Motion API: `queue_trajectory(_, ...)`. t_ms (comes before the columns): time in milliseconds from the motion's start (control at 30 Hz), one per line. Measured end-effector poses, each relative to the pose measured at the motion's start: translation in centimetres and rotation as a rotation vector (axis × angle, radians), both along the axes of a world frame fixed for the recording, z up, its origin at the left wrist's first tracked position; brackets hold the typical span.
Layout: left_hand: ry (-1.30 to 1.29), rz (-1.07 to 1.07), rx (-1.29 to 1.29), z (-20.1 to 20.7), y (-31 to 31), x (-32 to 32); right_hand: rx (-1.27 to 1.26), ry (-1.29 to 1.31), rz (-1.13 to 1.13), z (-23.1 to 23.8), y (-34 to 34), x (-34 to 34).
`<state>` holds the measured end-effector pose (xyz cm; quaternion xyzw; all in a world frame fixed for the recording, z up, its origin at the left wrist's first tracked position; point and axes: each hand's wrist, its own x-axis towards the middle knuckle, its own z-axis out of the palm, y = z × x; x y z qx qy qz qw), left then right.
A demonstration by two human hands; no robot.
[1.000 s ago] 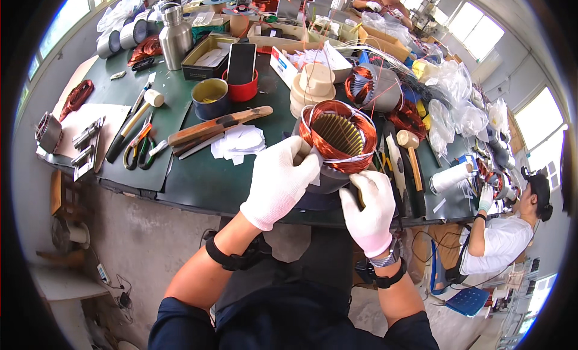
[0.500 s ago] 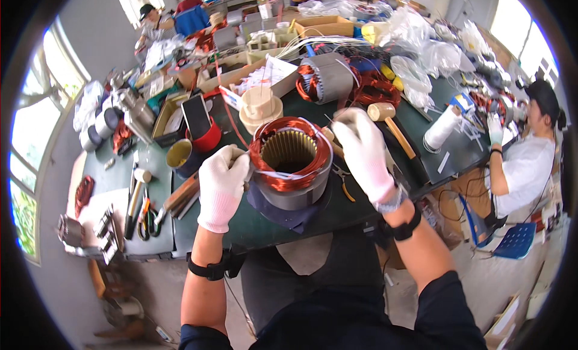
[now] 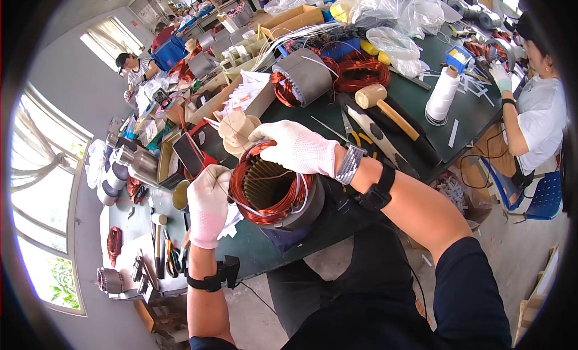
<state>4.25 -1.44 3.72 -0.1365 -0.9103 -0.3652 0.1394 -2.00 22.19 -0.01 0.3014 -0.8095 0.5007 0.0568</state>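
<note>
A motor stator [image 3: 308, 204] with red-brown copper windings [image 3: 238, 181] around its top stands on a dark cloth at the table's front edge. My left hand [image 3: 208, 199], in a white glove, is closed in a pinch beside the winding's left side. A thin white cord [image 3: 242, 204] runs from those fingers along the winding. My right hand [image 3: 295, 144], gloved too, reaches over the far rim of the stator, fingers closed and bent down at the copper. Whatever its fingertips hold is hidden.
Behind stands a cream plastic spool [image 3: 236, 130], with another stator [image 3: 307, 76] on its side. To the right lie a wooden mallet [image 3: 391, 112], yellow-handled scissors [image 3: 361, 139] and a white thread cone [image 3: 444, 94]. A co-worker [image 3: 536, 109] sits at right.
My right hand has moved left from beside the stator to over its far rim. The left hand still pinches near the winding. The view has turned to the right and tilted.
</note>
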Motion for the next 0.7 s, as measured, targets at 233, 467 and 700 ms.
queue_trajectory(233, -0.143, -0.011, -0.075, 2.0, 0.2, 0.9, -0.071, 0.068, -0.031, -0.8, 0.2, 0.5)
queue_trajectory(467, -0.054, 0.085, -0.144, 2.1, 1.6, 1.3, -0.111, 0.002, -0.056, -0.9, 0.3, 0.7)
queue_trajectory(700, -0.232, 0.085, -0.177, 2.4, 1.3, 0.4, -0.141, 0.047, -0.060, -1.8, 0.0, 0.6)
